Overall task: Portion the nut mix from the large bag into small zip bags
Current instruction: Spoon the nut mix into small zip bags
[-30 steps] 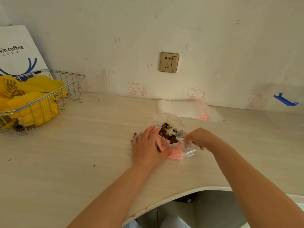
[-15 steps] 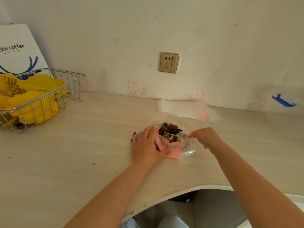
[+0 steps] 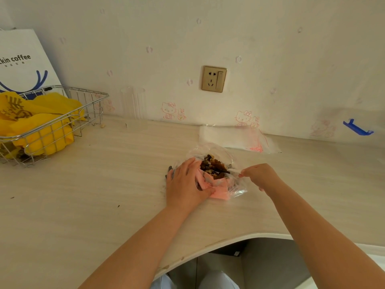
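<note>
My left hand [image 3: 186,184] fingers curled gripping the clear pink-banded plastic bag of brown nut mix [image 3: 215,174] on the pale wooden desk [image 3: 104,195], my right hand [image 3: 258,175] fingers pinching the bag's right rim.

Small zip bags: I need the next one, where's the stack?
Head view: the small zip bags lie against the wall, right of centre, just behind the large bag.

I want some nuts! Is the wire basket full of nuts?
No, the wire basket holds yellow bags; the nut mix sits in the clear bag between the left hand and right hand.
</note>
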